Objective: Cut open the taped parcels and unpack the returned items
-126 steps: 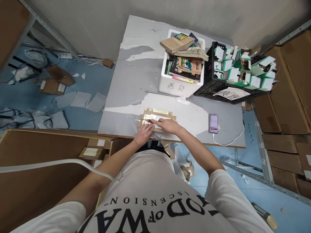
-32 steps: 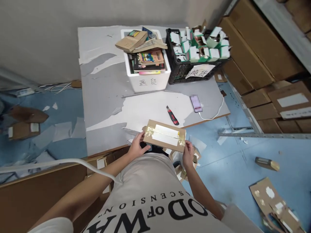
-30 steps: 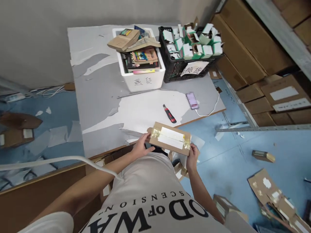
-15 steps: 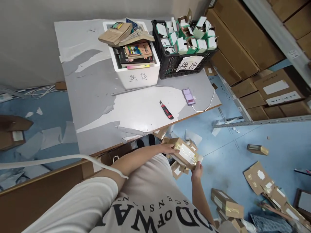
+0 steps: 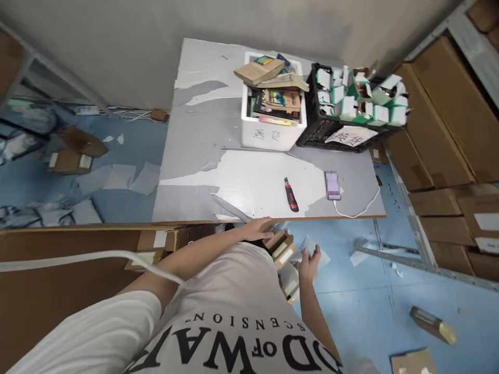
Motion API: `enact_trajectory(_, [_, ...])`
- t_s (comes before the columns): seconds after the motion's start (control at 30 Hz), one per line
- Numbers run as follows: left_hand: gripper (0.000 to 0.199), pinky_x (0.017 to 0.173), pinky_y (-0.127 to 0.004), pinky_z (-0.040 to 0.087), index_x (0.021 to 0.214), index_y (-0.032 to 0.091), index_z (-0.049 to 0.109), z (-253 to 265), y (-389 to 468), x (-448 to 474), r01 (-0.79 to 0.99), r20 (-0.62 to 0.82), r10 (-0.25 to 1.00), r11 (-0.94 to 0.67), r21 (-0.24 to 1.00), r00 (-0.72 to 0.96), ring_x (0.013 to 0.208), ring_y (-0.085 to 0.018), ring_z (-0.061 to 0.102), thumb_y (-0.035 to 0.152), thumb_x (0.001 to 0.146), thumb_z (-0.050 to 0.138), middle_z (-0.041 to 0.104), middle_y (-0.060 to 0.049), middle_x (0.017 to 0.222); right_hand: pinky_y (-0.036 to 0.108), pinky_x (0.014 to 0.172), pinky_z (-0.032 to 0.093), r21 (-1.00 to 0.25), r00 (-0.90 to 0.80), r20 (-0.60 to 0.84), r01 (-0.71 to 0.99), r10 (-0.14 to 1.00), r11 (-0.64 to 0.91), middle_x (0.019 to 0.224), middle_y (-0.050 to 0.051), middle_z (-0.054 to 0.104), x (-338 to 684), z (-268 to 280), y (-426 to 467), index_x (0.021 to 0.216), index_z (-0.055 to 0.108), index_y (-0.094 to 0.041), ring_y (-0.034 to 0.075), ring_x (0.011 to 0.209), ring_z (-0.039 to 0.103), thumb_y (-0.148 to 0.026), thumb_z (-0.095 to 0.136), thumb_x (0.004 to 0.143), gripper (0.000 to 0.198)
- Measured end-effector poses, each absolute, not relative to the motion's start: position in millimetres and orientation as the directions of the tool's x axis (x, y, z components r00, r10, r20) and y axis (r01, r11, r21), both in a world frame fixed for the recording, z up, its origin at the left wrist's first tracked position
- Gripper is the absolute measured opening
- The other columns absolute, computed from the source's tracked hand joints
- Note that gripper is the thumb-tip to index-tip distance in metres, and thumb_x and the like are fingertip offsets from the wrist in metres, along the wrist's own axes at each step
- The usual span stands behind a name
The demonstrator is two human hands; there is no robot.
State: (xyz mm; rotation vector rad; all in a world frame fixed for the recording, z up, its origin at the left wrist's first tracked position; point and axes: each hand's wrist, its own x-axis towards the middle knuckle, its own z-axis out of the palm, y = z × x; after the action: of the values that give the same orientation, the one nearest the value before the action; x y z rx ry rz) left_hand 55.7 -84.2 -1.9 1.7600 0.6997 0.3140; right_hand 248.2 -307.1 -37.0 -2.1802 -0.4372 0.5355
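Note:
My left hand [image 5: 258, 229] lies flat and holds nothing, just below the front edge of the grey table [image 5: 202, 156]. My right hand [image 5: 309, 257] hangs over the blue floor with its fingers spread and nothing in it. Between and below the two hands lies a small taped cardboard parcel [image 5: 282, 248] with a white label, on top of other cardboard pieces by my legs. On the table a red and black utility knife [image 5: 290, 194] lies a short way beyond my left hand.
A phone [image 5: 332, 185] on a white cable lies right of the knife. At the back stand a white foam box [image 5: 268, 137] full of books and a black crate [image 5: 312, 136] of green and white cartons. Brown boxes [image 5: 436, 135] line the right; scraps litter the floor.
Both hands lifted the taped parcel off the table, swung it down to the right and let it go. The knife was left on the table. The camera turned back toward the table.

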Motion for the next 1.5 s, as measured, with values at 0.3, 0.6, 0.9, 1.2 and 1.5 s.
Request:
enact_trajectory(0.3, [0.074, 0.109, -0.049, 0.036, 0.135, 0.012, 0.047, 17, -60, -57, 0.385, 0.073, 0.97, -0.159, 0.909, 0.23, 0.131, -0.031, 0.044, 0.055, 0.077, 0.062, 0.048, -0.02, 0.14, 0.048, 0.109, 0.032, -0.819, 0.274, 0.017, 0.556, 0.962, -0.144, 0.148, 0.017, 0.035, 225, -1, -123, 0.144, 0.028, -0.016, 0.026, 0.138, 0.034, -0.054, 0.044, 0.085, 0.071])
enact_trajectory(0.6, [0.084, 0.11, -0.048, 0.034, 0.14, 0.013, 0.04, -7, -144, -151, 0.437, 0.058, 0.909, 0.142, 0.888, -0.413, 0.135, -0.032, 0.038, 0.067, 0.077, 0.055, 0.041, -0.02, 0.145, 0.046, 0.104, 0.039, -0.881, -0.277, 0.035, 0.445, 0.96, 0.16, 0.142, 0.018, 0.043, 108, 10, -25, 0.14, 0.033, -0.016, 0.025, 0.13, 0.044, -0.051, 0.043, 0.088, 0.063])
enact_trajectory(0.9, [0.089, 0.114, -0.049, 0.027, 0.144, 0.015, 0.035, -25, -246, -223, 0.326, 0.07, 0.692, 0.245, 0.913, -0.718, 0.139, -0.033, 0.031, 0.071, 0.076, 0.053, 0.036, -0.019, 0.148, 0.046, 0.103, 0.041, -0.882, -0.546, 0.166, 0.29, 0.821, 0.371, 0.134, 0.016, 0.051, -12, 21, -34, 0.134, 0.042, -0.016, 0.025, 0.126, 0.048, -0.047, 0.046, 0.09, 0.054])
enact_trajectory(1.2, [0.082, 0.117, -0.045, 0.021, 0.145, 0.02, 0.032, -53, -362, -323, 0.113, 0.021, 0.366, 0.232, 0.966, -0.931, 0.142, -0.03, 0.025, 0.066, 0.08, 0.052, 0.031, -0.016, 0.151, 0.049, 0.106, 0.037, -0.857, -0.634, 0.201, 0.255, 0.746, 0.448, 0.132, 0.013, 0.053, -138, 10, -65, 0.131, 0.047, -0.02, 0.025, 0.124, 0.049, -0.044, 0.047, 0.091, 0.047])
enact_trajectory(1.5, [0.085, 0.117, -0.045, 0.022, 0.145, 0.018, 0.031, -102, -399, -368, -0.007, -0.085, 0.28, 0.266, 0.964, -0.956, 0.141, -0.03, 0.027, 0.068, 0.079, 0.053, 0.032, -0.018, 0.15, 0.045, 0.107, 0.035, -0.793, -0.743, 0.031, 0.389, 0.668, 0.47, 0.13, 0.012, 0.055, -248, -42, -72, 0.129, 0.048, -0.02, 0.023, 0.122, 0.05, -0.045, 0.041, 0.093, 0.045])
